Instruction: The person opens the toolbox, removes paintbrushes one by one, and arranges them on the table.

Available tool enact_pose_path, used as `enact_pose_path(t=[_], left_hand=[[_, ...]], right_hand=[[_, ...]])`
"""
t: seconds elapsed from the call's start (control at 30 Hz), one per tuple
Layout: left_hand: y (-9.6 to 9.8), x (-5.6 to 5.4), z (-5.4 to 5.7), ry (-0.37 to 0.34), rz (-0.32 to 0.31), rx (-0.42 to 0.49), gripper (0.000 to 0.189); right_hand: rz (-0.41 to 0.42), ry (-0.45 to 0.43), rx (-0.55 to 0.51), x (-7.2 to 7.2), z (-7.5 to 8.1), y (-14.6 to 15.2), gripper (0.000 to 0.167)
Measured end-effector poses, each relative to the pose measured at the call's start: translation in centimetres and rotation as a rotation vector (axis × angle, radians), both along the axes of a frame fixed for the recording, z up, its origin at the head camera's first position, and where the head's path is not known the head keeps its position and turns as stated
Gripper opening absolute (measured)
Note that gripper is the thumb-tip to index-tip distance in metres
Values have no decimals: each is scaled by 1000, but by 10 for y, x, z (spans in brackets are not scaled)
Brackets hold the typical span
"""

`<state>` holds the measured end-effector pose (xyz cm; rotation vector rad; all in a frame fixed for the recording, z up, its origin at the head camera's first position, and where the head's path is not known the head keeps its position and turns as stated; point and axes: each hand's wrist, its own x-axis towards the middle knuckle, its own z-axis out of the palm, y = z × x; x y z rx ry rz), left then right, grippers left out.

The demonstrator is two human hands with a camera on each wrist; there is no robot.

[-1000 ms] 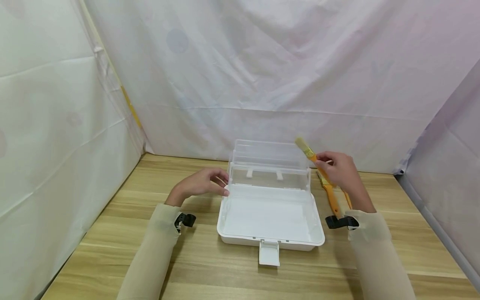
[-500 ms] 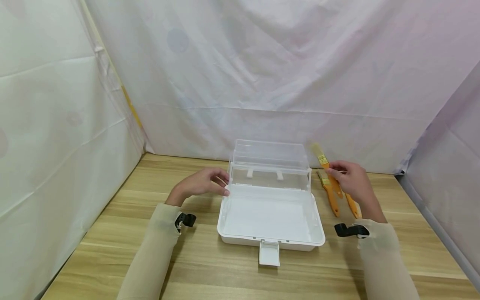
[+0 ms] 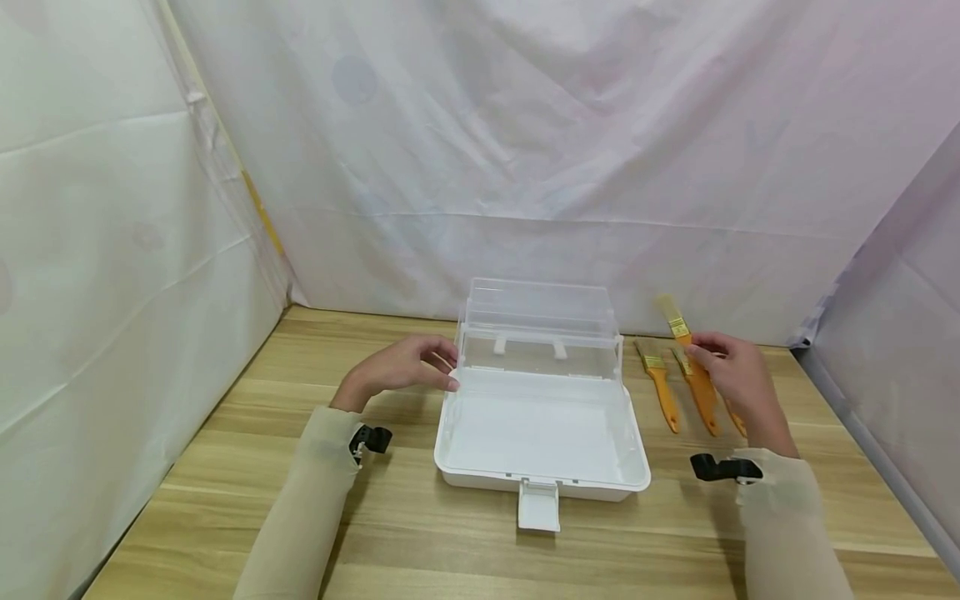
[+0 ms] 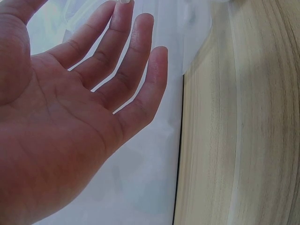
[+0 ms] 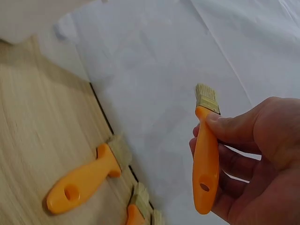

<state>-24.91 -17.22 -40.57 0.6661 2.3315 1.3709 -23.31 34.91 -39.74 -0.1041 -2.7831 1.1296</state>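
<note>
My right hand (image 3: 735, 379) pinches a paintbrush (image 5: 206, 159) by its orange handle, thumb near the metal ferrule and bristles tilted up, raised above the table at the right. Below it lie several more orange-handled brushes; the nearest to the box is a wider paintbrush (image 3: 663, 398). A second lying brush (image 5: 136, 215) is partly covered by the held one in the head view. My left hand (image 3: 408, 364), fingers relaxed and slightly bent, stays at the left edge of a white plastic box (image 3: 540, 429), fingertips right at the base of its raised clear lid (image 3: 536, 312).
The box's white latch (image 3: 538, 506) hangs down at the front, over the wooden table (image 3: 420, 550). A pale cloth (image 3: 480, 150) hangs behind the table, with another cloth along the left. A grey edge strip (image 3: 862, 450) runs along the right side.
My right hand has moved right, away from the box, carrying the paintbrush over the lying brushes and slightly nearer to me. My left hand and the box have not moved.
</note>
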Motion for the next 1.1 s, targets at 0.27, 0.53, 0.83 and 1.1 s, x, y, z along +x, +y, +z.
enact_pose_path(t=[0.27, 0.53, 0.83, 1.1], left_hand=[[0, -1, -1, 1, 6, -5, 41], [0, -2, -3, -1, 8, 1, 40], [0, -1, -2, -1, 11, -2, 42], [0, -1, -1, 3, 13, -7, 42]], right_hand=[[-104, -27, -39, 2, -8, 23, 53], [-216, -31, -93, 1, -18, 44, 52], [-326, -72, -38, 4, -27, 68, 52], [-360, -115, -99, 6, -36, 86, 54]])
